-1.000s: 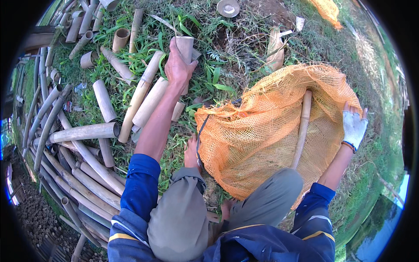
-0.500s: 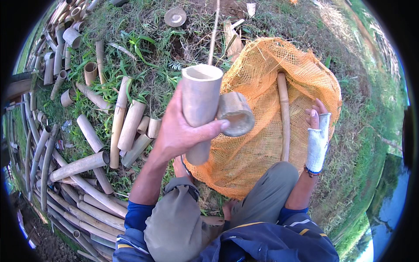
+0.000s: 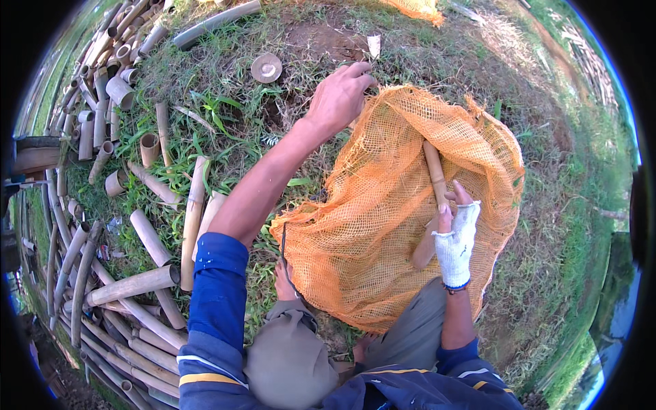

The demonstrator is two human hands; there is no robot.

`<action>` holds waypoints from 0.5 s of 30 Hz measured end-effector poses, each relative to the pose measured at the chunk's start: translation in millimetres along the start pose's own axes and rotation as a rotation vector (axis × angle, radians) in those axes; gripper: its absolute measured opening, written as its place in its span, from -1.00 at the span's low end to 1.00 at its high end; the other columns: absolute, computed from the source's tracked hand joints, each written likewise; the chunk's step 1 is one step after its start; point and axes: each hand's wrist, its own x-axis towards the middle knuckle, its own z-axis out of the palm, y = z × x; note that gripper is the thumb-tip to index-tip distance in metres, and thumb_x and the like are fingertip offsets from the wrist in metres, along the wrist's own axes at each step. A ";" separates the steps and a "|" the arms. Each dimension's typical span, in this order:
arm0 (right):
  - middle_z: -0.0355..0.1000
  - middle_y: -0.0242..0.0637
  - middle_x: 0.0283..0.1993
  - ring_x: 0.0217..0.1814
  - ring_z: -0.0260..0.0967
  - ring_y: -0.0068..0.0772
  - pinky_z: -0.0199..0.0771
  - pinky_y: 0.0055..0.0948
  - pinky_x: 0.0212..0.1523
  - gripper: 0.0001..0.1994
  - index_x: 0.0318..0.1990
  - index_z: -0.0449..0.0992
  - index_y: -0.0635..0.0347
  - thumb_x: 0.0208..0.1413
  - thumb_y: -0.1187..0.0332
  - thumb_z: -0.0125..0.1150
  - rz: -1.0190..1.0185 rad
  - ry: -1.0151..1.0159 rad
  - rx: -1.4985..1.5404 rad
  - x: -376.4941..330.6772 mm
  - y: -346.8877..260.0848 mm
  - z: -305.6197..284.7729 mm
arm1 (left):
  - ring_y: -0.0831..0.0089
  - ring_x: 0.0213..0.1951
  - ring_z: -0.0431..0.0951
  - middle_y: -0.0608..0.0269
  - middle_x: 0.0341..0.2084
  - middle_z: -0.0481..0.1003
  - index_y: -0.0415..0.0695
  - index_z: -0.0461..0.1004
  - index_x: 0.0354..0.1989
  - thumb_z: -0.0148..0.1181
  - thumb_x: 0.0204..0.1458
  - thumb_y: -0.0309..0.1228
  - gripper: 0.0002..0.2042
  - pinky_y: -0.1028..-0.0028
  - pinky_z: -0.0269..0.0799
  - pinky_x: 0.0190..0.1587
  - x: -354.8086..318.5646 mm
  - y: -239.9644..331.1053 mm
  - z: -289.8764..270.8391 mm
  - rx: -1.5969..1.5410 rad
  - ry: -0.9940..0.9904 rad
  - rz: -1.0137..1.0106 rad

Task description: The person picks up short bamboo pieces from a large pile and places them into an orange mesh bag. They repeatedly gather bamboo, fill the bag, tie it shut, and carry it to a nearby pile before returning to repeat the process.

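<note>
My bare left hand [image 3: 342, 99] reaches out to the far edge of the orange mesh sack [image 3: 348, 266], its fingers curled down. What it grips there, if anything, is hidden beneath it. In a white fingerless glove, my right hand [image 3: 456, 236] hovers over the sack, thumb and forefinger apart. Its thumb is by a bamboo stick [image 3: 434, 171] lying on the mesh. Below that thumb a thicker brown piece [image 3: 425, 247] shows; whether it belongs to the stick I cannot tell.
Cut bamboo tubes [image 3: 140, 265] lie on the grass to my left, with a heap of bamboo [image 3: 106, 119] behind them. A round disc [image 3: 266, 68] and a small pale piece [image 3: 374, 46] rest beyond the sack. My knees [image 3: 287, 355] are close to the sack's near edge.
My left hand has gone from holding two bamboo tubes to reaching far forward; those tubes are out of sight. My right hand has come down and left beside the stick. The view has shifted.
</note>
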 end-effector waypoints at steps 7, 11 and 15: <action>0.49 -0.02 0.20 0.17 0.49 -0.08 0.42 -0.07 0.31 -0.48 0.40 0.38 0.28 0.32 0.46 0.30 -0.100 -0.153 0.013 -10.5 -30.8 10.7 | 0.41 0.22 0.37 0.39 -0.06 0.53 0.05 0.69 -0.10 0.35 0.20 -0.25 -0.83 0.33 0.28 0.27 19.1 -21.7 24.1 0.930 -0.555 0.381; 0.49 0.01 0.21 0.17 0.48 0.00 0.42 -0.01 0.30 -0.48 0.38 0.41 0.28 0.28 0.47 0.32 -0.251 -0.157 -0.053 -19.6 -26.0 12.3 | 0.37 0.09 0.41 0.36 -0.08 0.50 0.13 0.74 -0.19 0.41 0.16 -0.10 -0.81 0.27 0.36 0.22 24.5 -23.4 0.5 0.491 -0.429 0.122; 0.49 -0.04 0.10 0.05 0.47 -0.01 0.47 -0.02 0.18 -0.50 0.35 0.43 0.27 0.26 0.48 0.33 -0.156 -0.171 0.059 -23.0 -25.7 1.4 | 0.29 0.02 0.44 0.25 -0.02 0.51 0.00 0.75 -0.17 0.50 0.13 -0.06 -0.71 0.19 0.49 0.12 35.0 -10.9 -81.7 0.189 0.035 -0.112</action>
